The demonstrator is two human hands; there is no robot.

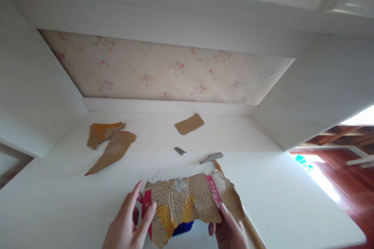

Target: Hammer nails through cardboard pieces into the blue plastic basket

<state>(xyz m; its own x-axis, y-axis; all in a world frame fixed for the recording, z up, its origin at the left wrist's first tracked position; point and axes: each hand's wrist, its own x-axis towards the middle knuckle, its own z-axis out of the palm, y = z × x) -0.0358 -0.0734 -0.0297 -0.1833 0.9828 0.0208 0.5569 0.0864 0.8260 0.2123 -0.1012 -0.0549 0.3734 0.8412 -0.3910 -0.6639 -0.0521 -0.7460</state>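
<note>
The hole-dotted cardboard sheet (pixel 201 192) is at the near middle of the desk (pixel 292 194) — the right hand (pixel 230 227) pinches its near right edge, thumb on top. The left hand (pixel 128 218) has its thumb on the left end (whether it clamps there, I cannot tell). A blue object (pixel 182 228) shows underneath; a hammer (pixel 253 228) lies right, nails (pixel 179 150) farther off.

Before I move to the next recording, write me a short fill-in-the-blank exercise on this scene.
1. The left hand and right hand hold cardboard pierced with many small ____.
2. The object partly hidden beneath it is coloured ____.
3. The wallpaper is patterned with pink ____.

Missing words: holes; blue; flowers.
</note>
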